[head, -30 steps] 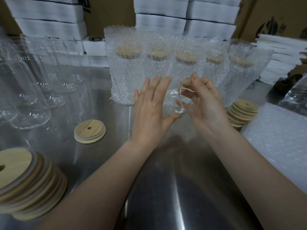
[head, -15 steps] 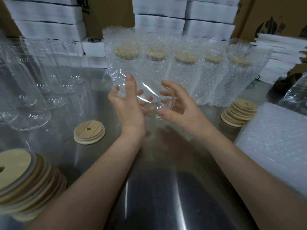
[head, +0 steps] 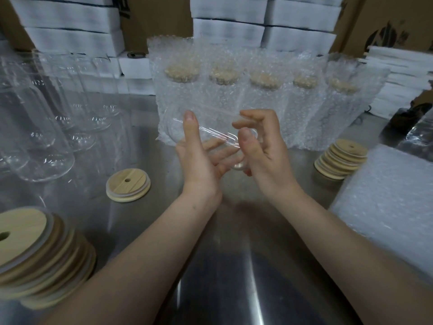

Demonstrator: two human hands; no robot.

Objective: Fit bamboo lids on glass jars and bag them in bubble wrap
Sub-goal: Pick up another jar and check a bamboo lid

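A clear glass jar (head: 214, 132) lies sideways in the air above the steel table (head: 234, 266), held between both hands. My left hand (head: 199, 160) grips its left part, thumb on top and fingers underneath. My right hand (head: 267, 148) curls its fingers round the jar's right end. No lid sits on this jar. A small pile of two bamboo lids (head: 128, 185) lies on the table left of my hands. Several lidded jars in bubble wrap bags (head: 234, 95) stand in a row just behind the hands.
Several empty glass jars (head: 44, 137) stand at the left. A tall stack of bamboo lids (head: 35, 254) sits at the near left, a smaller lid stack (head: 341, 158) at the right. Flat bubble wrap bags (head: 389, 198) are piled at the right edge. White foam boxes (head: 229, 29) line the back.
The jar has turned from facing me end-on to lying sideways. My left hand moved from flat against its end to gripping its body; my right hand shifted to the right end.
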